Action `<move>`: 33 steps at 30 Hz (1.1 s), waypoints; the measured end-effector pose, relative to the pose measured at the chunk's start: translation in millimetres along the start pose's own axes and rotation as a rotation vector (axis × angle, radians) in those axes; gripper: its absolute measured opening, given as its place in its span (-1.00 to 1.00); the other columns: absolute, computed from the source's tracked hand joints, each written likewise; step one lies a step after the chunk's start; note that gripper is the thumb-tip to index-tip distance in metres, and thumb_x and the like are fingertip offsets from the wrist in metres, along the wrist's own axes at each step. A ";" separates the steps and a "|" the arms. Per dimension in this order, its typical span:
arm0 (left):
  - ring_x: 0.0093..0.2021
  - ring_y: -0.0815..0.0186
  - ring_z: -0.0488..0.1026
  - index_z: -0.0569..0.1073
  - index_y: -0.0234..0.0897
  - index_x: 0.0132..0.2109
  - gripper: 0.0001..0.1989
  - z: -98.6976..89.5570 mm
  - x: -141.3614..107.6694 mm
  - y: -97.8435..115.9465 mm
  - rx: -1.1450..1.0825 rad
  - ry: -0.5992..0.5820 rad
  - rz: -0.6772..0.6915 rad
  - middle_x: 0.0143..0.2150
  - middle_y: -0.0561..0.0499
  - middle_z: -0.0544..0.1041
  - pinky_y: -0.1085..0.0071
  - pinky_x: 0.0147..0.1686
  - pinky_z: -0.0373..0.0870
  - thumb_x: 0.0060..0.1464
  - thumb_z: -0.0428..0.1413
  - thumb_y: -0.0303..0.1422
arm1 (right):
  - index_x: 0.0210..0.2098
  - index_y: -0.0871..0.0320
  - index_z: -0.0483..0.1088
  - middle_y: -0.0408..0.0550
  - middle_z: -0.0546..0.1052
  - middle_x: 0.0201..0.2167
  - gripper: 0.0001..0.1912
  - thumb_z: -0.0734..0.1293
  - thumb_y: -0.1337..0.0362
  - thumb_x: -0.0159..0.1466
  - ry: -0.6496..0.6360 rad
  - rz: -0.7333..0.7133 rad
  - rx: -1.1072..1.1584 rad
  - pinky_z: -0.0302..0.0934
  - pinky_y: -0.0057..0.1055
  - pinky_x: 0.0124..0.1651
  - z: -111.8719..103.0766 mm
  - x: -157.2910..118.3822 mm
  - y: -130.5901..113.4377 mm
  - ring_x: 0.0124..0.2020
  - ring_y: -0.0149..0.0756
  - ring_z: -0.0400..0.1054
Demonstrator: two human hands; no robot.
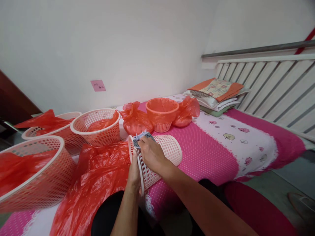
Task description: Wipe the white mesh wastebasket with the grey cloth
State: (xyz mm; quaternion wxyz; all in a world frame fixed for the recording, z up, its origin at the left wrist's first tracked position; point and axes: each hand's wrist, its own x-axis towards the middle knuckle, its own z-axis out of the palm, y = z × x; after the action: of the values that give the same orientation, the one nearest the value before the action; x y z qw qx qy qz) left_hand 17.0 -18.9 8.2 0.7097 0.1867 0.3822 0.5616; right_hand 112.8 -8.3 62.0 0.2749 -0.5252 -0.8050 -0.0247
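Note:
A pale pink plastic basket (172,149) with a holed wall lies on its side in front of me, its mouth turned to the left. My left hand (134,168) is closed on its rim from the near side. In my right hand (151,152) is a bunched grey-blue cloth (143,137), pressed against the upper part of the rim. Most of the left fingers are hidden inside the basket. Under and left of the basket, a red plastic bag (98,177) is spread out over the bed.
Several more baskets with red bags stand at the left, one nearest (36,183). Behind are a red-lined basket (162,113) and two tied red bags (136,121). Folded bedding (218,93) lies by the white bed rail (273,88). A wall closes off the far side.

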 end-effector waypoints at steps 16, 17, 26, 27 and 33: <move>0.05 -0.01 0.60 0.61 -0.37 -0.04 -0.43 -3.8 3.6 6.3 0.047 -0.065 -0.037 -0.08 -0.24 0.69 0.12 0.10 0.51 0.32 -0.05 0.04 | 0.08 0.22 0.41 0.08 0.50 0.05 -0.68 0.24 0.42 0.36 -0.123 -0.164 0.220 0.27 -0.23 0.01 15.8 -126.6 -0.5 -0.08 -0.14 0.33; 0.09 -0.02 0.58 0.60 -0.37 0.01 -0.40 -2.3 2.4 6.3 0.058 -0.069 -0.044 -0.04 -0.25 0.68 0.10 0.12 0.49 0.33 -0.08 0.05 | 0.03 0.19 0.44 0.05 0.53 -0.01 -0.71 0.24 0.42 0.35 -0.192 -0.164 0.283 0.27 -0.26 -0.01 16.1 -137.9 7.7 -0.11 -0.17 0.35; 0.22 -0.04 0.49 0.47 -0.30 0.24 -0.36 -3.8 5.1 2.9 0.114 -0.082 0.011 0.13 -0.28 0.61 0.01 0.22 0.40 0.30 -0.05 0.08 | -0.40 0.13 0.47 -0.13 0.59 -0.42 -0.80 0.29 0.16 0.21 -0.254 0.621 0.831 0.28 -0.32 -0.24 48.2 -229.0 133.3 -0.36 -0.20 0.44; 0.22 -0.05 0.49 0.48 -0.30 0.24 -0.36 -4.3 5.8 2.9 0.115 -0.082 0.016 0.13 -0.28 0.61 0.01 0.23 0.40 0.30 -0.05 0.08 | -0.39 0.13 0.48 -0.13 0.60 -0.42 -0.78 0.30 0.12 0.18 -0.207 0.694 0.880 0.30 -0.30 -0.25 53.0 -233.7 145.0 -0.37 -0.18 0.45; 0.22 -0.04 0.49 0.49 -0.32 0.22 -0.38 -7.4 6.7 2.6 0.140 -0.060 0.049 0.11 -0.28 0.62 0.01 0.25 0.38 0.30 -0.03 0.05 | -0.18 0.20 0.58 0.03 0.67 -0.32 -0.53 0.39 -0.03 0.09 0.209 0.994 0.995 0.44 -0.18 -0.17 67.8 -229.7 196.4 -0.27 -0.04 0.56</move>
State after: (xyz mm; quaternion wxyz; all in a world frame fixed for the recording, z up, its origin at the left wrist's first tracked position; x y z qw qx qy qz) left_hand 10.2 -13.0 3.1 0.6921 0.2622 0.3944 0.5448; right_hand 321.5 -89.4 -152.0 0.5365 -0.6373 -0.3555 0.4238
